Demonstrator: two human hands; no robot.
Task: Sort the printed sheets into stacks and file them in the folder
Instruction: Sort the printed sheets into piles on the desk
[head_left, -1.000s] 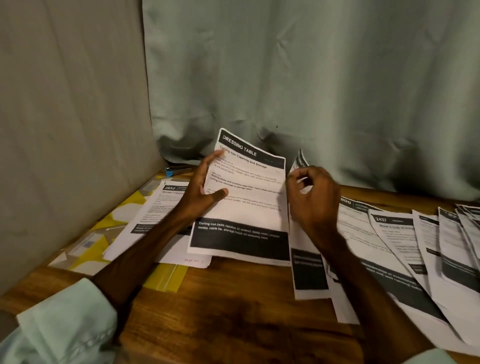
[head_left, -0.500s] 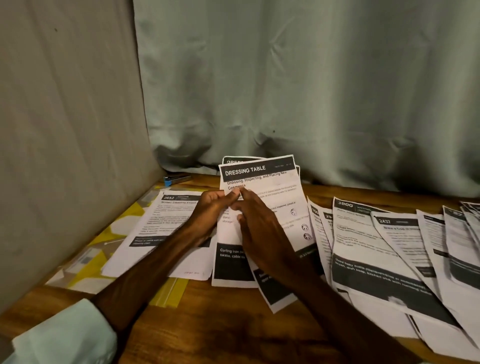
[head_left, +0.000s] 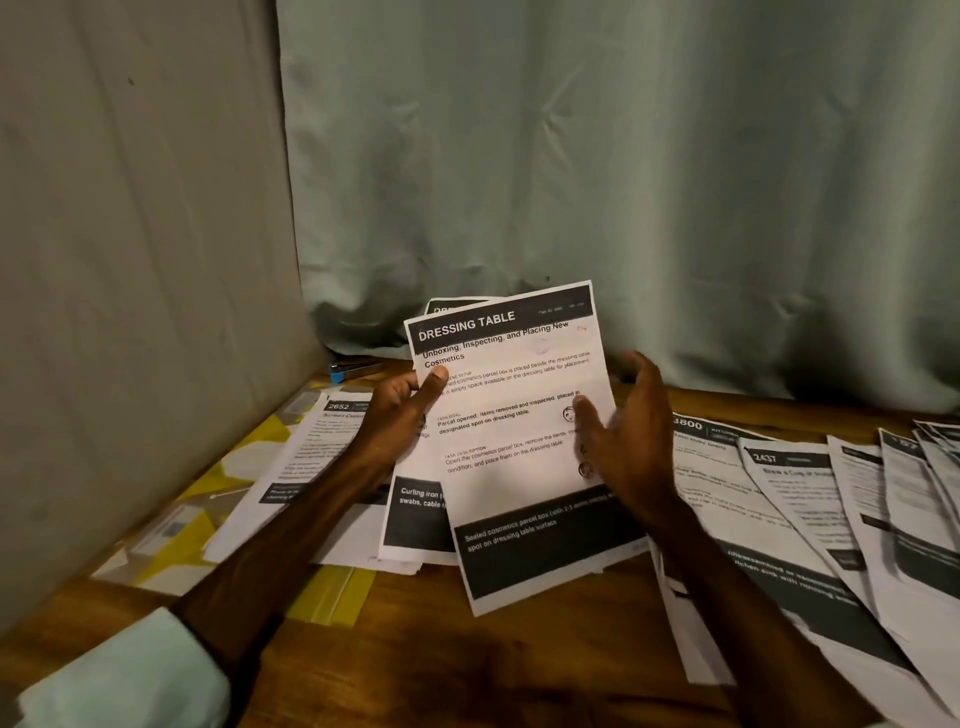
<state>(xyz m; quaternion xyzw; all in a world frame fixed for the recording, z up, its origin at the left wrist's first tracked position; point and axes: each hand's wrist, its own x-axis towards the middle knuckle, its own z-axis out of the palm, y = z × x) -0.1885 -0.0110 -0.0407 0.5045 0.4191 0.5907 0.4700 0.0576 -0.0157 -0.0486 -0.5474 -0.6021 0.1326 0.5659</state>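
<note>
A small stack of "DRESSING TABLE" sheets (head_left: 519, 441) stands tilted up off the wooden table (head_left: 415, 649) in the middle. My left hand (head_left: 402, 410) grips its left edge, thumb on the top sheet. My right hand (head_left: 626, 431) rests flat against the right edge, fingers spread, thumb touching the paper. A second sheet with a black band about a curling iron (head_left: 415, 519) shows behind and below the top one. A yellow patterned folder (head_left: 244, 462) lies at the left under other sheets.
A sheet numbered 2652 (head_left: 322, 447) lies on the folder. Several overlapping sheets fan out to the right, among them sheet 3800 (head_left: 711, 457) and sheet 2437 (head_left: 800, 493). A blue stapler (head_left: 353, 370) sits by the curtain (head_left: 623, 182). A grey panel (head_left: 130, 286) walls the left side.
My right hand brought a second "DRESSING TABLE" sheet from the right and laid it on the one in my left hand, then slid off to the stack's right edge.
</note>
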